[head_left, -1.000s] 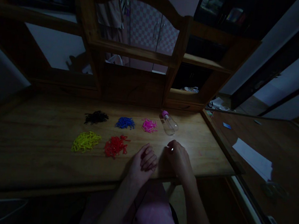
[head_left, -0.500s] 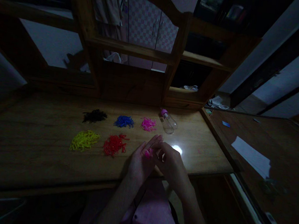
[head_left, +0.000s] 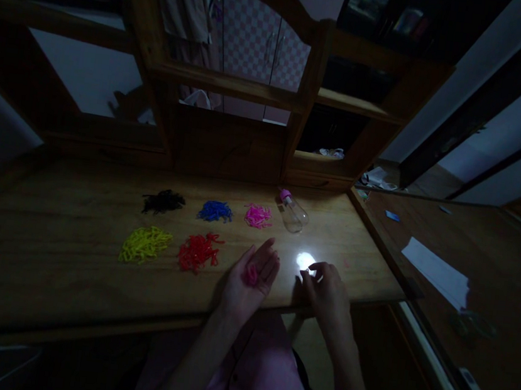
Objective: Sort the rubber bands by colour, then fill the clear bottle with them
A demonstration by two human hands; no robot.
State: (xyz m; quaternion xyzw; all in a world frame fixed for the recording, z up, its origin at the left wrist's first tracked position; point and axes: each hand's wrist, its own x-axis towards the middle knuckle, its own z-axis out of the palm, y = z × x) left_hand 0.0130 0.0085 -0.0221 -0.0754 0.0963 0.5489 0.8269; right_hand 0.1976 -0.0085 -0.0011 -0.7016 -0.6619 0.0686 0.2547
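Observation:
My left hand [head_left: 250,279] lies palm up near the desk's front edge, fingers loosely apart, with a few small pink pieces [head_left: 250,275] resting in the palm. My right hand [head_left: 327,292] sits to its right, fingertips pinched together by a bright light spot; whatever it pinches is too small to make out. On the wooden desk [head_left: 67,260] lie piles of small pieces: black [head_left: 162,201], blue [head_left: 215,211], pink [head_left: 258,216], yellow [head_left: 144,245] and red [head_left: 197,252]. A clear bottle with a pink cap [head_left: 292,213] lies on its side beside the pink pile.
A wooden shelf unit [head_left: 235,91] rises at the back of the desk. To the right, a second dark surface holds a white sheet of paper [head_left: 435,275] and small scraps. The room is dim.
My right hand has drawn away from the left palm to the right and now pinches by the light spot. The left hand turned palm up and opened, showing the pink pieces.

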